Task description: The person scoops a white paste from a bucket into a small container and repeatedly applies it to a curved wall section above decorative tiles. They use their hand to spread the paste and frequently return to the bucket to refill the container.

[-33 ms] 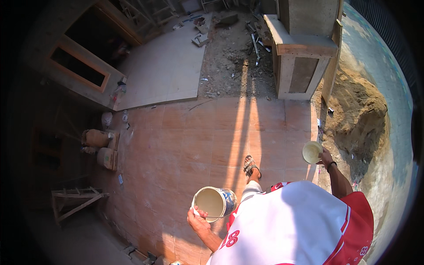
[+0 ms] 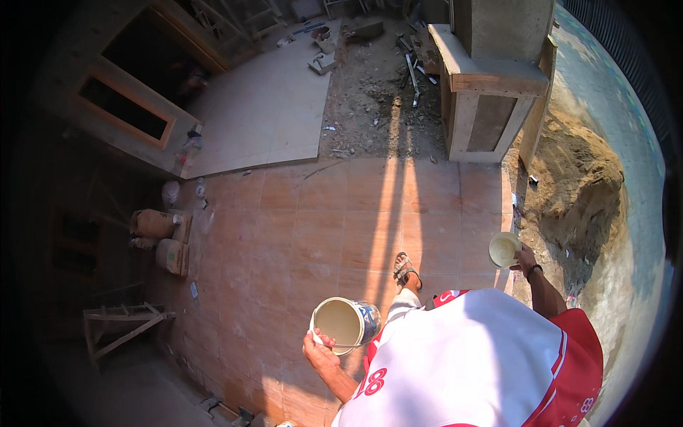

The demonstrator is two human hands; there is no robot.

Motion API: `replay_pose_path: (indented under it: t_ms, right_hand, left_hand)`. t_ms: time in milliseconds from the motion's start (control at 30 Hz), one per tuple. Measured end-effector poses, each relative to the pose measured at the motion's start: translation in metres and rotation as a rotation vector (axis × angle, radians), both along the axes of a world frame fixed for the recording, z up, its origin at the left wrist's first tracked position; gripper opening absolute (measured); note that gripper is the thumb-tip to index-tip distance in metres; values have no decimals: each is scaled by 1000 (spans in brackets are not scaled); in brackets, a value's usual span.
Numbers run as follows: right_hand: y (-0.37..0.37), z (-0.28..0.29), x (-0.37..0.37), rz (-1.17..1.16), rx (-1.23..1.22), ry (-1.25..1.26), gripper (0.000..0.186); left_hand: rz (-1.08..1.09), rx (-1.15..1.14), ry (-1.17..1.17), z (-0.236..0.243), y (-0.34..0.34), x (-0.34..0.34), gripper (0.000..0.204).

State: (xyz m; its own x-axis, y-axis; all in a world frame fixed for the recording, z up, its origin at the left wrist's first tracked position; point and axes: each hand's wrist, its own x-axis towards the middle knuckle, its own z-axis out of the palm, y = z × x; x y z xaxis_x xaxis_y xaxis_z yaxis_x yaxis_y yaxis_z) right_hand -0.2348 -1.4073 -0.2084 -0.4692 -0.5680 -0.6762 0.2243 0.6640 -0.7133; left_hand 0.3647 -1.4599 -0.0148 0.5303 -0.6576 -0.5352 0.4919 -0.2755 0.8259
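Observation:
A white bucket (image 2: 368, 320) with blue printing on its side hangs low at my left, its round mouth facing up. My left hand (image 2: 324, 357) is closed on it at the rim, where the thin wire handle and its white grip show. The inside is pale; whether it holds liquid I cannot tell. Out to the right, my right hand (image 2: 526, 259) grips a small pale tub (image 2: 494, 248) by its side. This tub is tilted with its mouth in view, over the edge of the tiled floor. The two containers are well apart.
Reddish tiles (image 2: 306, 235) cover the floor around my sandaled foot (image 2: 405, 270). Ahead stands a pillar (image 2: 491, 85) beside rubble (image 2: 377, 107). A sand heap (image 2: 576, 171) lies at right. Sacks (image 2: 155, 223) and a wooden trestle (image 2: 128, 320) are at left.
Almost nothing differs. The bucket and my left hand sit very slightly higher in the picture, and the small tub has shifted a touch to the right and down.

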Motion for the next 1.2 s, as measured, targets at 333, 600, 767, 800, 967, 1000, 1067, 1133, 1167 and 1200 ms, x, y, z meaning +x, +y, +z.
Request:
replay_pose_path:
  t_ms: [333, 600, 767, 800, 967, 1000, 1067, 1133, 1167, 1200]
  right_hand:
    - [-119, -22, 30, -223, 210, -76, 57]
    - [-321, -84, 36, -314, 293, -110, 55]
    - [-514, -37, 26, -182, 130, 3, 50]
    - [-550, -34, 12, -111, 77, 43, 48]
    - [-737, 36, -15, -51, -157, 133, 47]
    - [-761, 31, -24, -67, -186, 148, 46]
    - [-801, 21, -37, -91, -203, 206, 43]
    - [-839, 11, -33, -224, -221, 177, 41]
    - [-853, 9, -27, -281, -137, 125, 40]
    - [-866, 10, -24, -339, -65, 78, 39]
  left_hand:
    - [-121, -84, -42, 11, -307, -7, 27]
    - [-187, -86, -24, 5, -545, -2, 26]
    - [-222, -52, -21, 16, -688, -22, 26]
    - [-197, -54, -12, 15, -712, -26, 26]
    - [-211, -53, -52, 17, -853, -47, 26]
    - [-222, -50, -62, 19, -883, -50, 25]
    - [-227, -28, -60, 14, -940, -50, 25]
    - [-261, -9, -43, 4, -1000, -50, 26]
    - [-286, -3, -30, -2, -1026, -52, 27]
    - [-310, -7, -13, -6, -1055, -56, 27]
